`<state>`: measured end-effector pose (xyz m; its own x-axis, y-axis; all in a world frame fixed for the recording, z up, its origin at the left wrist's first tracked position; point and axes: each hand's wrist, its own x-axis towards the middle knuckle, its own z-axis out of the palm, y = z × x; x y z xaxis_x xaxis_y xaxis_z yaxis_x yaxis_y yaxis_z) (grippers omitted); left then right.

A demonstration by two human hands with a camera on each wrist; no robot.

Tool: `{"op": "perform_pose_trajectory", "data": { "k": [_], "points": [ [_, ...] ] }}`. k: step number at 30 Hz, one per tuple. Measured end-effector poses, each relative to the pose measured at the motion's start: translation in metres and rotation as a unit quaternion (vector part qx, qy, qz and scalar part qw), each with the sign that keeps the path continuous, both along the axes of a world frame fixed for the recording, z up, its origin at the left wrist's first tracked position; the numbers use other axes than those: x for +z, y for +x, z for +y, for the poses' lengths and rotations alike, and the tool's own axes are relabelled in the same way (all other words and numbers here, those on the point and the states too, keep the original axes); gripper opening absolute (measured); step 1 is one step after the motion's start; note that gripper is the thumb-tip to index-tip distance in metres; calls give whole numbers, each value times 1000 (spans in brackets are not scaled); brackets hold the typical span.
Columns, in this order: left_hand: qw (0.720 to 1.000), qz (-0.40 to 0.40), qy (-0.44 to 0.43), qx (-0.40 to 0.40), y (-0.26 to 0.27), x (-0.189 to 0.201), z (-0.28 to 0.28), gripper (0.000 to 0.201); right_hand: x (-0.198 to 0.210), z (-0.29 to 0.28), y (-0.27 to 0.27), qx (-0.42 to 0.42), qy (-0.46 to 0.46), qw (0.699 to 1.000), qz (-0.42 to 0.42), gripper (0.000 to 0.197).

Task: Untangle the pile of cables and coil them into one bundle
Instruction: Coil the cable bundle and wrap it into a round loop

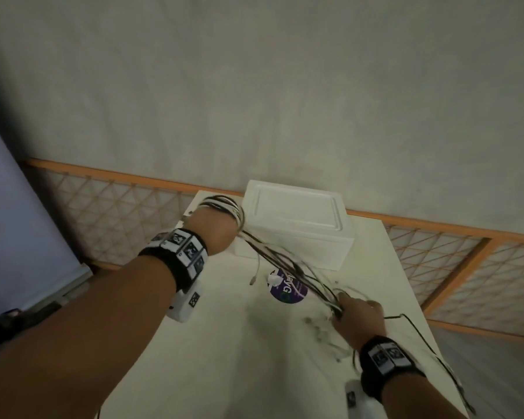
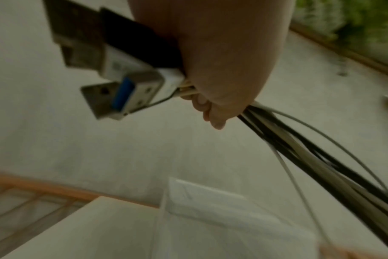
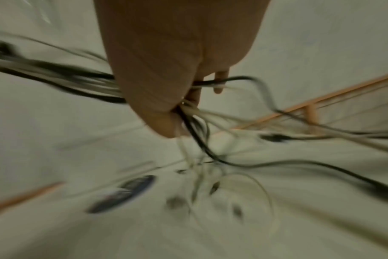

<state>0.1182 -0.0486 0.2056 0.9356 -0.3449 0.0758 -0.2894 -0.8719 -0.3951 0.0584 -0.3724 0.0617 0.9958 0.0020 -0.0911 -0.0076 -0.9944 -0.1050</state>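
Several black and white cables (image 1: 288,264) run taut between my two hands above the white table (image 1: 224,358). My left hand (image 1: 215,228) is raised at the back and grips a coil of cables (image 1: 224,204) wound round it. In the left wrist view that hand (image 2: 213,98) clamps the strands (image 2: 321,166) together with a USB plug (image 2: 122,96) sticking out. My right hand (image 1: 357,316) is lower at the right and holds the strands in a fist; in the right wrist view the hand (image 3: 177,105) has loose ends (image 3: 244,166) trailing onto the table. A black cable (image 1: 430,343) runs off the table's right edge.
A white foam box (image 1: 297,225) stands at the back of the table, just right of my left hand. A round purple sticker (image 1: 288,288) lies on the table under the strands. An orange lattice rail (image 1: 436,252) runs behind the table.
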Motion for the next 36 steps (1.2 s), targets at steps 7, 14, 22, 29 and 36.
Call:
{"op": "perform_pose_trajectory", "data": {
  "k": [7,14,22,29,36],
  "points": [
    [996,-8,-50,72,12,5,41,7,17,-96,-14,-86,-195,977,1,34],
    [995,53,-78,-2,4,-34,-25,3,85,-12,53,41,113,986,118,114],
    [992,41,19,-118,-13,-25,-68,20,79,91,30,147,339,917,149,19],
    [968,127,-213,-39,-1,-72,-41,8,97,74,30,167,111,979,43,16],
    [797,312,-517,-5,-6,-69,-61,14,178,84,36,357,-134,908,-171,21]
  ]
}}
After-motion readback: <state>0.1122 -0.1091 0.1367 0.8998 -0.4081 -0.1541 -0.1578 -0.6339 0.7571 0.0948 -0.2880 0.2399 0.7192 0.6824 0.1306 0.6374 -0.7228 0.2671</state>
